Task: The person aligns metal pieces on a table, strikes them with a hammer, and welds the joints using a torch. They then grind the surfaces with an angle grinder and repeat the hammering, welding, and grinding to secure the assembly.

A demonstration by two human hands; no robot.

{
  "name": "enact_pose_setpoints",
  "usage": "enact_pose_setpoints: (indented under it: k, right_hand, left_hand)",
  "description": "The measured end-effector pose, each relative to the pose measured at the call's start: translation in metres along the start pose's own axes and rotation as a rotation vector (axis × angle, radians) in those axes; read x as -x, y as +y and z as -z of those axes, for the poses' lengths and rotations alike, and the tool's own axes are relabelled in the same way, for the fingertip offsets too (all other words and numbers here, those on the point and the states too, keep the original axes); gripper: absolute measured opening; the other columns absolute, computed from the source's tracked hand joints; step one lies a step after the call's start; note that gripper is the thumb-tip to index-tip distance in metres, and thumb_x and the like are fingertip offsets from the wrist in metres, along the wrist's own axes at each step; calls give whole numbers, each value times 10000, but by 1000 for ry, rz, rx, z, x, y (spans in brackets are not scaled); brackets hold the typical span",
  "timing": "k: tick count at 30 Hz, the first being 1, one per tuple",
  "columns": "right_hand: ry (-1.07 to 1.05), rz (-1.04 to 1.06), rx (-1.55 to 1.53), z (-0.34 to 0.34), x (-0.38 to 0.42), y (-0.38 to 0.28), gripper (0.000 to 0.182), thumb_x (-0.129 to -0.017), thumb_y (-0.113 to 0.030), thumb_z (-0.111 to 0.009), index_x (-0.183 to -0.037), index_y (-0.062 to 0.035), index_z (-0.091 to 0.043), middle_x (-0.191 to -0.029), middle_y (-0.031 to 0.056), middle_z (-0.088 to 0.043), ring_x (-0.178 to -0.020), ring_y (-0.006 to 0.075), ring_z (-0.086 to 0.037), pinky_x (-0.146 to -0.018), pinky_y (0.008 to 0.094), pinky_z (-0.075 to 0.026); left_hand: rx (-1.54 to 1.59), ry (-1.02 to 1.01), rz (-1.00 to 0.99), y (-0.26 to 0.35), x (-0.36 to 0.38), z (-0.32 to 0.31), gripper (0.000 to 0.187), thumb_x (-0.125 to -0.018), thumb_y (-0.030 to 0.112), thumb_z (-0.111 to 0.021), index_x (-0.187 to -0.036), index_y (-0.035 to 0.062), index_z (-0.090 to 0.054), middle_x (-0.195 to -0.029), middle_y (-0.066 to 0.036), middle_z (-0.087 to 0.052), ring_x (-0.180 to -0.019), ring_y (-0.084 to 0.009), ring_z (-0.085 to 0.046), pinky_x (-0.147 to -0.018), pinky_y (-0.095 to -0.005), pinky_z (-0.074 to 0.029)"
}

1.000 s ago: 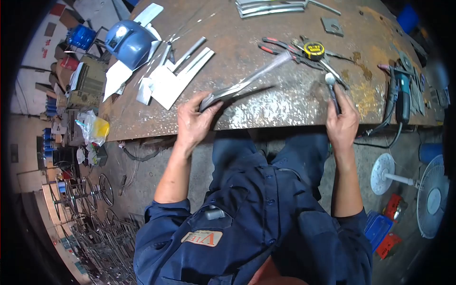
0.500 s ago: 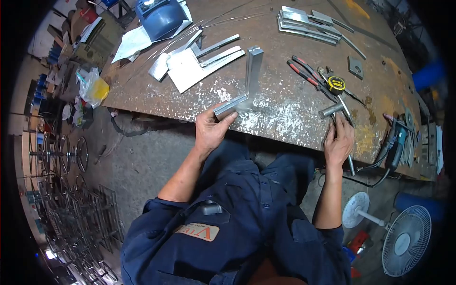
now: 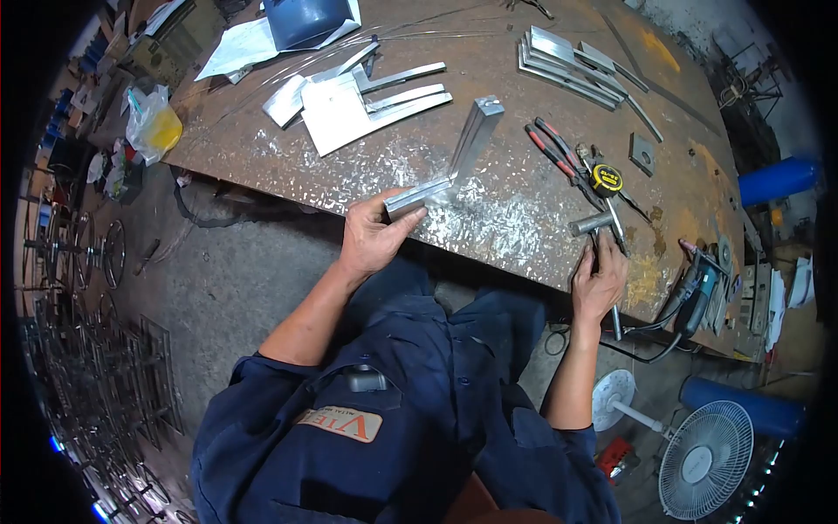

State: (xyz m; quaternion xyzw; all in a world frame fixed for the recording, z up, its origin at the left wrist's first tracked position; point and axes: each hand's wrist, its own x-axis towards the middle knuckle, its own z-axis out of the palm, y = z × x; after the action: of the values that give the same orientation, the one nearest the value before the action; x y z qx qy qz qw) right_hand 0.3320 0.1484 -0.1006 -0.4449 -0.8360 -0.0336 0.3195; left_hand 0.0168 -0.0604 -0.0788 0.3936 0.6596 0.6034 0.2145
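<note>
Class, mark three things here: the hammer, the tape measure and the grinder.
Hammer [image 3: 591, 224]: head view, on its cylindrical metal head.
Tape measure [image 3: 607, 180]: head view, on its yellow-and-black case.
Grinder [image 3: 700, 295]: head view, on its body.

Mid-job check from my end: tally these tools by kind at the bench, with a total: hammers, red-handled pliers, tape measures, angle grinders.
Hammer: 1, in the right hand
Red-handled pliers: 1
Tape measure: 1
Angle grinder: 1
Total: 4
</note>
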Motion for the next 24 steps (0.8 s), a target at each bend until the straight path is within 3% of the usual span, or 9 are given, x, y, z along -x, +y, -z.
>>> enact_pose_setpoints:
  k: [24]
  right_hand:
    - [10,25,18,-3,-1,2,420,-908,-84,-718,-1326,-43,-713,-1214,148,-717,-1080,381,-639,-963,469,-503]
  left_hand:
    - [-23,0,-84,-7,-2,0,243,-946,68,-799,-1176,-7,-778,-871,-37,-787,-770,-62,-681,-697,-268,-564]
